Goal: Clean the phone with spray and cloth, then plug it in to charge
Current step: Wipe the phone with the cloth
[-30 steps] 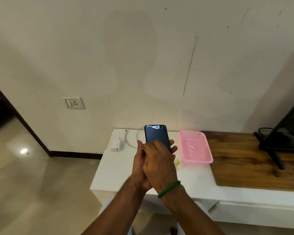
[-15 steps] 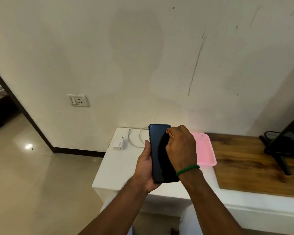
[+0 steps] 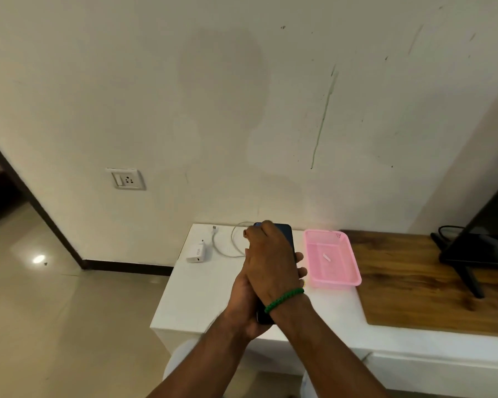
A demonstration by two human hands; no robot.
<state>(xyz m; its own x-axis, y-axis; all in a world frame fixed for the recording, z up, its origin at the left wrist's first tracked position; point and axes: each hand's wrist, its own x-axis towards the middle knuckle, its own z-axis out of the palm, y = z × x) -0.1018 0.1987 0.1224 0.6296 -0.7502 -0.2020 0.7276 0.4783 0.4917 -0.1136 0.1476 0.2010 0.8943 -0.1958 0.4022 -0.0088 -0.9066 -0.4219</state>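
Over table edge, phone in left hand

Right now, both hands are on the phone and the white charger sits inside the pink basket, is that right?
Not quite. The head view shows the white charger lying on the white table, left of the pink basket, not inside it. The left hand and right hand are indeed both on the phone.
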